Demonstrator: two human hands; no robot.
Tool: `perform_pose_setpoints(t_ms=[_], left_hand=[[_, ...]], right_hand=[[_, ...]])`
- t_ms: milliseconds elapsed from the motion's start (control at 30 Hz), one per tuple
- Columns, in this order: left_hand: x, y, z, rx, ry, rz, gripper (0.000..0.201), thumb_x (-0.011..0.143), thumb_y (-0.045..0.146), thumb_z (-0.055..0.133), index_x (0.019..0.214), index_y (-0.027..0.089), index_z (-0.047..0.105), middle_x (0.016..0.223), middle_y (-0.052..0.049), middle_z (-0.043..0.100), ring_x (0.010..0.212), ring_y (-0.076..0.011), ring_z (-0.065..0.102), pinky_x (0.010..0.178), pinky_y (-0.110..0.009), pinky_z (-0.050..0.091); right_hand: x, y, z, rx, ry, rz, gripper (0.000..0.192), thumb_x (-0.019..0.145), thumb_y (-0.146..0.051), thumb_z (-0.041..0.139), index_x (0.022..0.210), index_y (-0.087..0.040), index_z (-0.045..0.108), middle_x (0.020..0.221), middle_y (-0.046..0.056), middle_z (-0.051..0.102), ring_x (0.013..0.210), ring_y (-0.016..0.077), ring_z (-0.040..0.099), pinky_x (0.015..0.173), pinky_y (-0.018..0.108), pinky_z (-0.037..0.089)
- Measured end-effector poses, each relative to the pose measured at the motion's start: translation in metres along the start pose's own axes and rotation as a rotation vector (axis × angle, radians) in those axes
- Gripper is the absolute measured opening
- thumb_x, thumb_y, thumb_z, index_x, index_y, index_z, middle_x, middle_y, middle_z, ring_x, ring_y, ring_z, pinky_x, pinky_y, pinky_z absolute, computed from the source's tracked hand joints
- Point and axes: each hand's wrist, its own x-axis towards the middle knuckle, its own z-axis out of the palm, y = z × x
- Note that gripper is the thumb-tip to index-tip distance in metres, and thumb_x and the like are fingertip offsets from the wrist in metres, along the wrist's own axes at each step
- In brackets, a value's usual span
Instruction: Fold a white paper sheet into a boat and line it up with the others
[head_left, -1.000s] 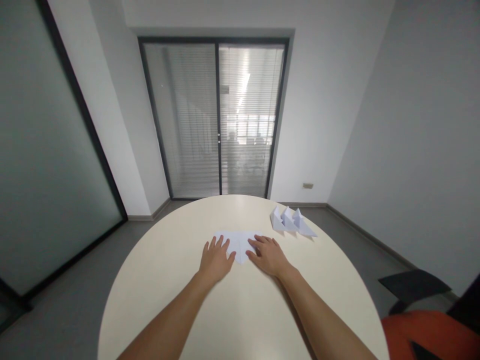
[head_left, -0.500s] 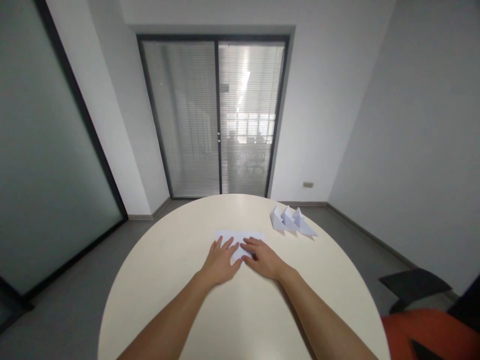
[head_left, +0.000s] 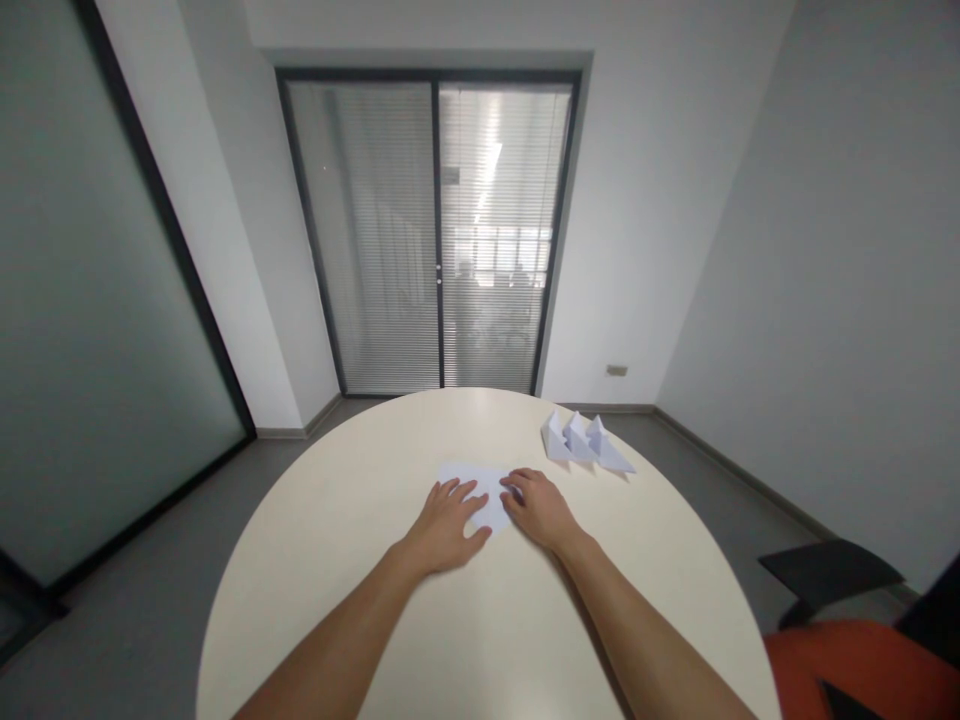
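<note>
Head view, looking forward and down.

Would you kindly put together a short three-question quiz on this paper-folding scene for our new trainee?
1. True or false: both the left hand and the right hand rest on the white paper.
2. How many folded paper shapes lie at the far right of the round table?
3. Multiple choice: the folded shapes are A) under the right hand, B) apart from both hands, C) on the floor.

Key
1. True: both hands lie flat, palm down, on the sheet.
2. Three, set close together in a row.
3. B: they sit beyond the right hand, with bare tabletop between.
</note>
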Motion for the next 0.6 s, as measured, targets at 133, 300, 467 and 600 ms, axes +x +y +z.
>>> perform_pose_setpoints(t_ms=[133, 300, 467, 600], left_hand=[[0.0001, 0.0005, -0.0004, -0.017, 0.002, 0.087, 0.055, 0.091, 0.05, 0.053, 0.141, 0.028, 0.052, 0.154, -0.008, 0.043, 0.141, -0.0342, 0.035, 0.117, -0.057, 0.021], [0.0002, 0.0024, -0.0013, -0.036, 0.014, 0.164, 0.052, 0.091, 0.046, 0.055, 0.139, 0.026, 0.053, 0.151, -0.009, 0.045, 0.14, -0.032, 0.038, 0.118, -0.053, 0.024], [0.0002, 0.0037, -0.0016, -0.057, 0.008, 0.233, 0.047, 0.094, 0.04, 0.051, 0.139, 0.028, 0.054, 0.151, -0.008, 0.046, 0.14, -0.0303, 0.039, 0.117, -0.051, 0.028], [0.0004, 0.0037, -0.0025, -0.063, -0.001, 0.249, 0.047, 0.093, 0.039, 0.052, 0.139, 0.027, 0.055, 0.15, -0.006, 0.048, 0.14, -0.0306, 0.039, 0.118, -0.05, 0.028]], right_hand=[[0.0007, 0.002, 0.0055, -0.051, -0.01, 0.016, 0.035, 0.093, -0.031, 0.051, 0.122, -0.019, 0.068, 0.132, 0.013, 0.063, 0.125, 0.027, 0.053, 0.107, 0.041, 0.037], [0.0002, 0.0032, 0.0069, -0.07, -0.045, 0.066, 0.042, 0.093, -0.034, 0.051, 0.133, -0.021, 0.058, 0.14, 0.013, 0.057, 0.133, 0.0286, 0.045, 0.11, 0.048, 0.031], [0.0017, 0.003, 0.0044, -0.042, -0.008, 0.054, 0.041, 0.091, -0.032, 0.055, 0.129, -0.018, 0.06, 0.127, 0.013, 0.064, 0.122, 0.0257, 0.054, 0.107, 0.041, 0.034], [0.0039, 0.0029, 0.004, -0.049, 0.042, 0.05, 0.046, 0.087, -0.031, 0.059, 0.129, -0.013, 0.059, 0.122, 0.015, 0.064, 0.118, 0.0263, 0.055, 0.105, 0.038, 0.035]])
